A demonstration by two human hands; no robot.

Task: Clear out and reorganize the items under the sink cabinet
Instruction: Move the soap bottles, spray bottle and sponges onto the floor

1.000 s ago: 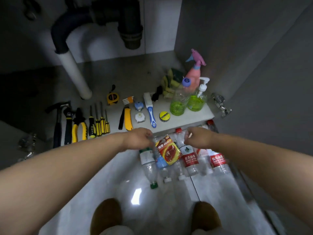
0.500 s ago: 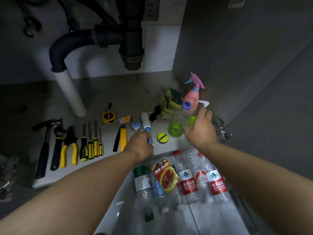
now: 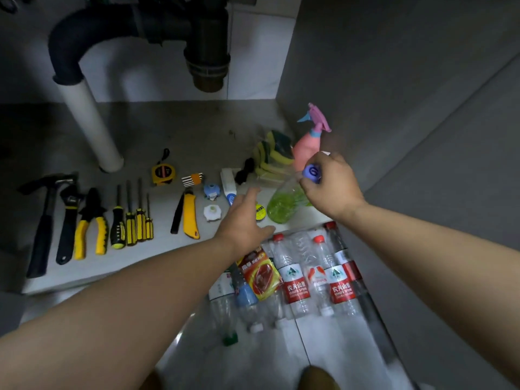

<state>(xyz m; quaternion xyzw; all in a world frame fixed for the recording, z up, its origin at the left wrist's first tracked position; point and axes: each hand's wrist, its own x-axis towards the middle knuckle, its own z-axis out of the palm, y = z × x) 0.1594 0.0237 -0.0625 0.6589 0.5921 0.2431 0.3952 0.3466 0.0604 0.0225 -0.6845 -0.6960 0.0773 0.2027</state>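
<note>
The right hand (image 3: pixel 332 190) curls its grip round the purple-capped neck of a tilted bottle (image 3: pixel 282 206) of green liquid, at the right front of the cabinet floor (image 3: pixel 174 128) near the side wall (image 3: pixel 351 80). The left hand (image 3: pixel 242 218) hovers, fingers spread, over the front edge; open floor lies behind the tools (image 3: pixel 92 220).

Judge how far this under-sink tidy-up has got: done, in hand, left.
Done: the tools lie in a neat row, hammer to yellow knife. In hand: the right hand grips the tilted green-liquid bottle by its neck; the left hand reaches open. Probably left: water bottles lying on the floor, sponges, pink sprayer.
</note>
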